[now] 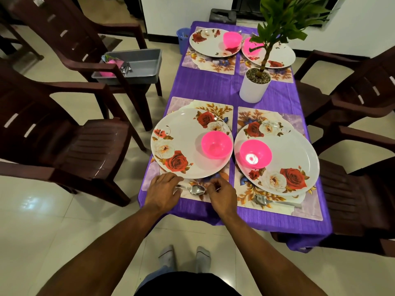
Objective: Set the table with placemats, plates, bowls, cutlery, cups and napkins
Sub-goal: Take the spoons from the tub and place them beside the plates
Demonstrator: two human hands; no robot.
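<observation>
Steel spoon (193, 189) lies on the near-left placemat (149, 178), just below the plate (181, 144). Left hand (162, 192) curls over its handle; whether the fingers grip, I cannot tell. Right hand (221, 194) is loosely curled beside the bowl end. Light, stiff, slippery: pinch mid-handle.

Hidden from you: spoon (193, 189) handle under your left hand (163, 192); right hand (221, 194) fingertips curled, contents indistinct.
</observation>
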